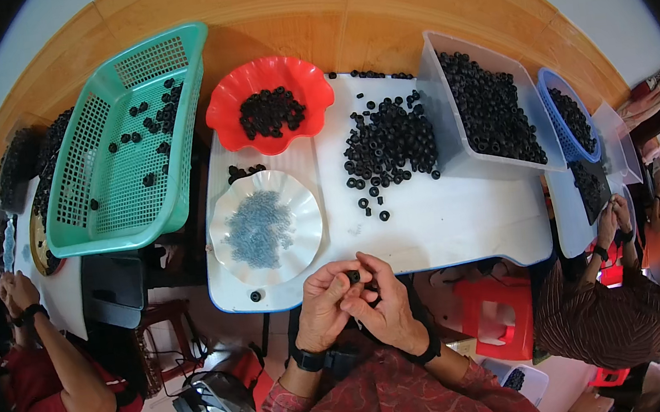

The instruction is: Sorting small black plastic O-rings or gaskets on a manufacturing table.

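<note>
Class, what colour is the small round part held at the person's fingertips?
The small round part is black; it shows best in the head view.

Both hands (393, 312) hold one small black piece (354, 277)

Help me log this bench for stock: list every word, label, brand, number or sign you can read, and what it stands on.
No text can be read.
Green basket, red bowl, white plate, clear bin: none visible.
Small black part at the left hand: too small to tell.
Anything farther off: too blurred.
</note>
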`<state>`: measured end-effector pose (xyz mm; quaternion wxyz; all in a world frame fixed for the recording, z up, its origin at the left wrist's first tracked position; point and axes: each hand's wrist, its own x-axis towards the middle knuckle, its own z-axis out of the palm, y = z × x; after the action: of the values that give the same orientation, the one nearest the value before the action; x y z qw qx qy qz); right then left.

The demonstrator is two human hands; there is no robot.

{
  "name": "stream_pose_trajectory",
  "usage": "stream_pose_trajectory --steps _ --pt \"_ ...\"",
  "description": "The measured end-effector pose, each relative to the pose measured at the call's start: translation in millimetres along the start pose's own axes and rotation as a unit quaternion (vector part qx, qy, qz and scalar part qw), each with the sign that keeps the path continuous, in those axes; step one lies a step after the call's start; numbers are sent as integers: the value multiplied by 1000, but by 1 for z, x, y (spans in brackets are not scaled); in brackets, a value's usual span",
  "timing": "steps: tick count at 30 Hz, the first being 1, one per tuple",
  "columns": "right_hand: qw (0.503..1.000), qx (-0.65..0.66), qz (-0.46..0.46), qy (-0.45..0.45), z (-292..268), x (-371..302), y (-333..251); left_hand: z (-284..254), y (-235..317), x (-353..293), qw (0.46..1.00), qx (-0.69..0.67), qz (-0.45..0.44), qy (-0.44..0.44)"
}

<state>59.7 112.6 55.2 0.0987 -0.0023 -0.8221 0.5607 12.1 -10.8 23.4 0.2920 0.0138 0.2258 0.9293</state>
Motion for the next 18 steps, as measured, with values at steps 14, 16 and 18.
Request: stream_pose_trajectory --steps 14,16,18 --pt "997 -2 -52 57 -4 2 0 22 19 26 990 -32 47 125" --pt "998 -10 -39 54 -4 -1 0 30 28 39 987 -37 63 146" --pt "998 -17 -26 53 -4 -4 1 32 36 55 985 -39 79 148"
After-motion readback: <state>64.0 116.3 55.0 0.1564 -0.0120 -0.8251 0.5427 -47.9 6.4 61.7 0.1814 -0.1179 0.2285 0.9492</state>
